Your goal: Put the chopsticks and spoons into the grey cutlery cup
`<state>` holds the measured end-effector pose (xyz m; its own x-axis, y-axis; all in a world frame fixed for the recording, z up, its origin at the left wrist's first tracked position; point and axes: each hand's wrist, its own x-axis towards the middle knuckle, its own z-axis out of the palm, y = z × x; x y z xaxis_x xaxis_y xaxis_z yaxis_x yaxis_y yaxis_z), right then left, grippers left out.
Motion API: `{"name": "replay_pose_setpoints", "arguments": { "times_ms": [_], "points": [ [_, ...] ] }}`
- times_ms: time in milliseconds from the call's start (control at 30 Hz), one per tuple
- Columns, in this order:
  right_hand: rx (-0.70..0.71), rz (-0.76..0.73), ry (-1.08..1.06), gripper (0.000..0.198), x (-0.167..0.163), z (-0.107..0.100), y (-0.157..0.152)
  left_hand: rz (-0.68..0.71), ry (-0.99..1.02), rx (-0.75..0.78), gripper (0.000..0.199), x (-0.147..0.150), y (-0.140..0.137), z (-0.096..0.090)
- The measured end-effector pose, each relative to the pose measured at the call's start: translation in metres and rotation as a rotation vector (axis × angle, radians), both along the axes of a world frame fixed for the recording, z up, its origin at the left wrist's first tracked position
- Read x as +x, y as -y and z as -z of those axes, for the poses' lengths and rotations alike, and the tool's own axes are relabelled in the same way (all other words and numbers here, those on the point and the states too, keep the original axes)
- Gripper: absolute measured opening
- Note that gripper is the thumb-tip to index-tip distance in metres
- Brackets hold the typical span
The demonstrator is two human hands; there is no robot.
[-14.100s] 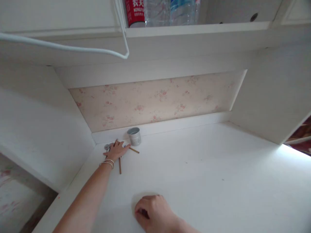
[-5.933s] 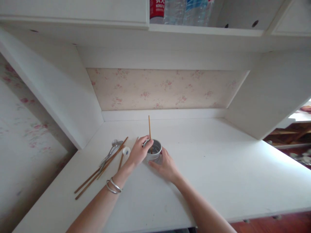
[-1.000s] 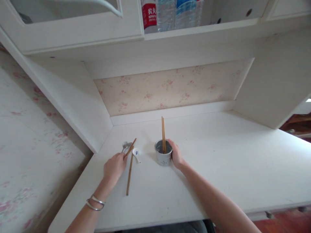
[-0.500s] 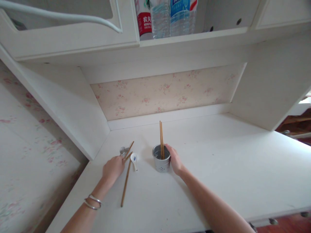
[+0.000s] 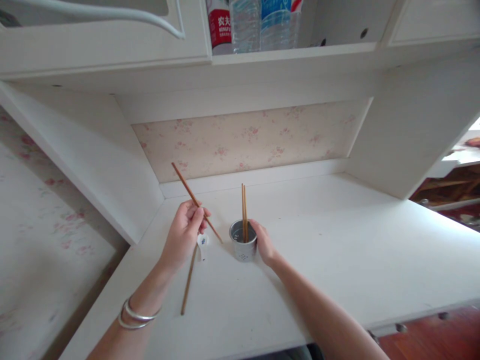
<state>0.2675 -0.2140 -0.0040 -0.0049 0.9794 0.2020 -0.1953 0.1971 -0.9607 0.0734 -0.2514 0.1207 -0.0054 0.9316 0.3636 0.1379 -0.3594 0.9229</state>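
My left hand is pinching one wooden chopstick between thumb and forefinger, the other fingers curling loosely behind it. I am gripping it near its middle, so it is slanting: the upper end is pointing up and away from the metal holder, the lower tip is dipping toward the holder's near-left side without touching it. The stick is looking thin, stiff and very light; its smooth surface could slide in a loose pinch, so I judge a hold nearer the thick upper end would give better steering than this mid-shaft grip.

My right hand is cupping the holder's right wall, fingers wrapped partly round it and resting against the metal, steadying it on the desk. The holder is a small perforated cup, light enough, I think, to tip if a stick knocks its rim. Two chopsticks are already standing upright inside it, touching each other.

Left of the holder, just under my left hand, a small white ceramic spoon is lying on the desk; that one would be brittle if dropped. Beside the spoon another chopstick is lying flat, running back toward me. Two bangles are sitting on my left wrist. High above the holder, bottles are standing on a shelf.
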Motion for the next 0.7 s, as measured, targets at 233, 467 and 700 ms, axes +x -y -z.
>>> {"name": "replay_pose_setpoints", "arguments": {
  "times_ms": [233,467,700],
  "points": [
    [0.007,-0.027,0.019,0.048,0.001,-0.008,0.003,-0.01,-0.039,0.007,0.031,0.042,-0.043,-0.001],
    [0.002,-0.043,-0.01,0.044,0.001,-0.002,-0.002,-0.056,-0.368,-0.012,0.031,0.053,-0.062,0.042],
    [-0.016,-0.04,-0.067,0.041,0.001,0.002,-0.005,-0.042,-0.488,0.027,0.03,0.057,-0.062,0.059]
  ]
}}
